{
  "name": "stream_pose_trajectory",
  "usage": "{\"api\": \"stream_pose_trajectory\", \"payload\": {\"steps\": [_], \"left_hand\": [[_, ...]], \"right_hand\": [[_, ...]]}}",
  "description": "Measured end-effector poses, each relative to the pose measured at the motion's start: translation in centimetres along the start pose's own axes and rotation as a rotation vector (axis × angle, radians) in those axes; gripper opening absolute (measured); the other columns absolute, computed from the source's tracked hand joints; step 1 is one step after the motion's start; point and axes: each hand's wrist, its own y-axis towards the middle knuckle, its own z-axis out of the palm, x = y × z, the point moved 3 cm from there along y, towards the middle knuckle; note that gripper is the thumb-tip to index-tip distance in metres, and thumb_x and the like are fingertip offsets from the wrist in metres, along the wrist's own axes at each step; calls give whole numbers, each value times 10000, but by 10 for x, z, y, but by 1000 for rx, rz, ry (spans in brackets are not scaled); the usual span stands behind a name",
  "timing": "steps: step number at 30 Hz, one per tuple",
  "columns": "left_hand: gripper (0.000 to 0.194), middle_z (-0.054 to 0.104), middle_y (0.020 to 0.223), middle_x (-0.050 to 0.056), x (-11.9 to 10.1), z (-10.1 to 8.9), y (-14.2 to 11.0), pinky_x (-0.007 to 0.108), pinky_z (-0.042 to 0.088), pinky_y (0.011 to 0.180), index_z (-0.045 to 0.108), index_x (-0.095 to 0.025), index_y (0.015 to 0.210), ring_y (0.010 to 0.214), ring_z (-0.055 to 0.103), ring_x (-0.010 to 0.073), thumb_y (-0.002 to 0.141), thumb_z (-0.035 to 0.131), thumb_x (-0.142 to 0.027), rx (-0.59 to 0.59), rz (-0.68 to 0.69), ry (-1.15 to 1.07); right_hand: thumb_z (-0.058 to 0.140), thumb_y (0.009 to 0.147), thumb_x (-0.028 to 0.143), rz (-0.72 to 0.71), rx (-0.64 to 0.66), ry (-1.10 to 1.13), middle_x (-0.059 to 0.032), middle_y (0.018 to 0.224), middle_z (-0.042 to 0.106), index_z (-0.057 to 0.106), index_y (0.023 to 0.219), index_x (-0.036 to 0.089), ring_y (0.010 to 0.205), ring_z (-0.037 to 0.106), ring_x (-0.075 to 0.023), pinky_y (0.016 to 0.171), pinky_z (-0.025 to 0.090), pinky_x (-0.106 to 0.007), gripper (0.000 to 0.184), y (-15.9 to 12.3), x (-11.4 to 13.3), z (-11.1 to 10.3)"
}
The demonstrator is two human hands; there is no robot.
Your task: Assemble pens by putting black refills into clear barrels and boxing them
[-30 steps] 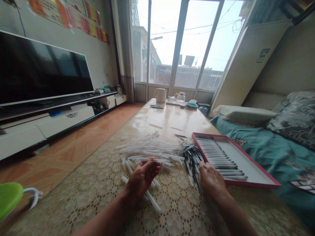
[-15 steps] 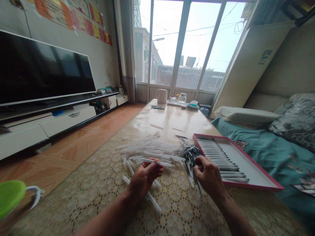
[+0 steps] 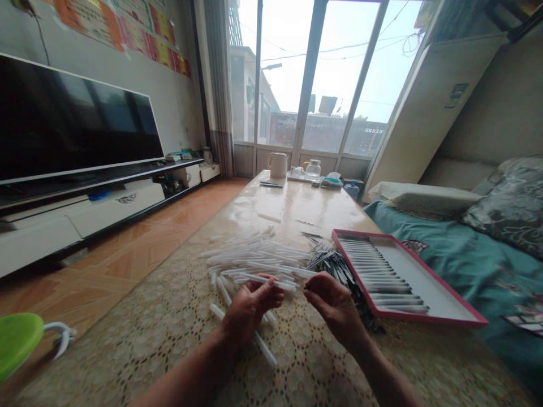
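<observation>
My left hand [image 3: 254, 302] is closed on a slim white plastic tube [image 3: 258, 278], pinched between thumb and fingers and pointing right. Facing it, my right hand [image 3: 333, 302] pinches a thin dark stick [image 3: 306, 287]; only its small dark tip shows at the fingertips. Many similar white tubes [image 3: 250, 254] lie in a loose heap beyond and under my left hand. A pile of thin dark sticks [image 3: 328, 260], some with silvery parts, lies behind my right hand and is partly covered by it. The shallow pink-rimmed box [image 3: 445, 297] holds a row of pale tubes with dark ends [image 3: 375, 265].
The long table [image 3: 169, 316] has a patterned cover. At its far end stand a beige jug [image 3: 278, 165], a glass pitcher [image 3: 313, 169] and a tissue pack [image 3: 331, 182]. A teal-covered sofa [image 3: 424, 243] borders the right side; a green stool [image 3: 19, 342] stands at left.
My right hand has moved left from the pile of dark sticks, with a thin dark stick in its fingertips, toward the tube. My left hand has hardly moved.
</observation>
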Motion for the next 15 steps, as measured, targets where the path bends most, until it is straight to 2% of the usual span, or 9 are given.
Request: {"api": "stream_pose_trajectory", "payload": {"steps": [6,15], "left_hand": [[210,713,668,78,1,2,0,238,523,548,663,-110,778,575,667,164,646,777,-227,23,-1,24],[232,716,679,79,2,1,1,239,520,549,676,-108,787,581,667,166,627,789,-231,42,13,25]], "right_hand": [[599,807,286,14,49,-24,-13,755,604,559,840,176,707,570,-139,659,467,-248,122,-5,0,12],[599,806,284,7,31,-24,5,713,575,564,825,175,653,550,-125,613,466,-240,116,-6,-4,12]]}}
